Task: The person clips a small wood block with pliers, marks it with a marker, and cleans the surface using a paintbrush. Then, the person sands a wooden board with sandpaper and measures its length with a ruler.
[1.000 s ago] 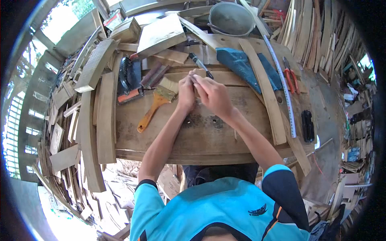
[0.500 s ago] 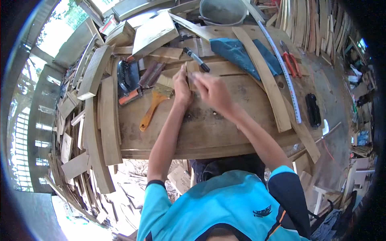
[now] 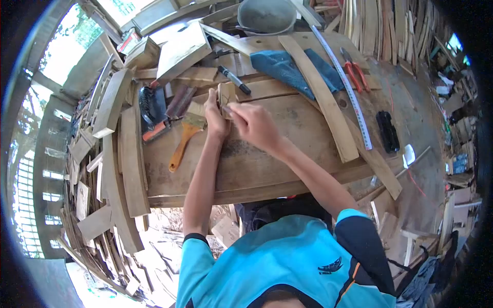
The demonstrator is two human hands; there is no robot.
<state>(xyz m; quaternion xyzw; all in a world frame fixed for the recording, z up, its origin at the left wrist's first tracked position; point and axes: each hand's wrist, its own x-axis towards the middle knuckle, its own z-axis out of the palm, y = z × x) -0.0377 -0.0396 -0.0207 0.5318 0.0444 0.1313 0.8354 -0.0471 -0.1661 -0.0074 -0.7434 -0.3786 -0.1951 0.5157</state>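
We best keep the block steady, gripped in our left hand; our right hand curls beside it, hold unclear.

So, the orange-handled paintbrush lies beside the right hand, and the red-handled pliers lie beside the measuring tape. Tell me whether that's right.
Not quite: the head view shows the orange-handled paintbrush beside the left hand instead. The red-handled pliers do lie beside the measuring tape.
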